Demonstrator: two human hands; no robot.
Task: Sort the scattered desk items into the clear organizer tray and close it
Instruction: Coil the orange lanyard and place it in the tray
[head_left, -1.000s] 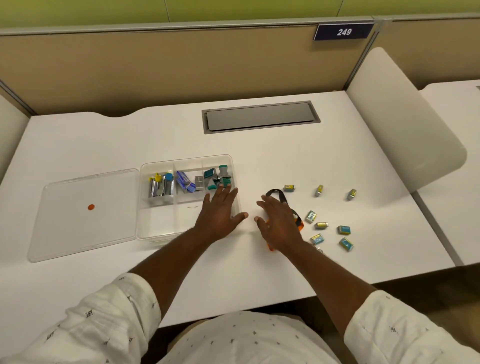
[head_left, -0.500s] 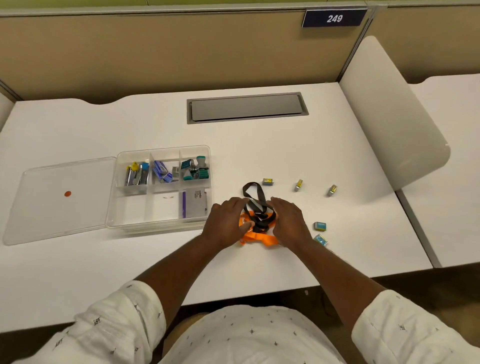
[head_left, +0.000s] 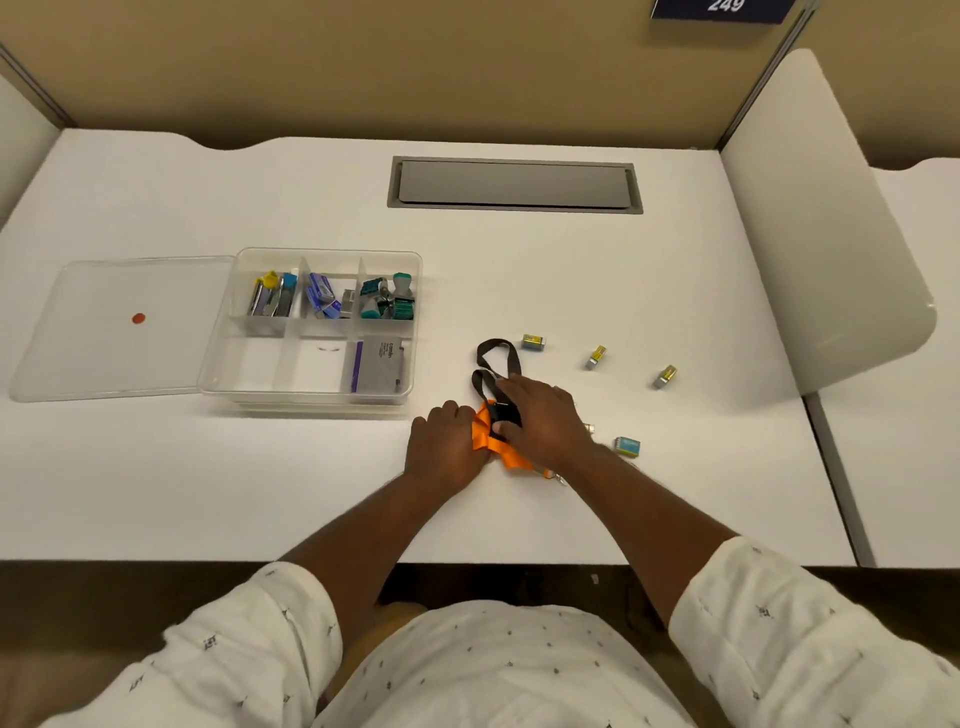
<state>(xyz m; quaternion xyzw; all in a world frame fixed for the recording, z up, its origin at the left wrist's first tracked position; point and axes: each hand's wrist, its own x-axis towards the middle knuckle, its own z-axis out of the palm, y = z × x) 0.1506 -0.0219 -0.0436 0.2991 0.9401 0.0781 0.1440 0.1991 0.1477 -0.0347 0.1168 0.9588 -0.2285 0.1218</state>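
orange and black straps (head_left: 481, 436), bunched between left hand (head_left: 445, 444), right hand (head_left: 543, 422)

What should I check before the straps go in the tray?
1. Lid off the tray: ok, it lies beside it.
2. Free slot: ok, two front ones look free.
3. Straps bunched up: not ok, a loop of the black strap sticks out.
4. Left hand grips the orange strap: ok.
5. Right hand grips the black strap: cannot tell, its fingers cover it.
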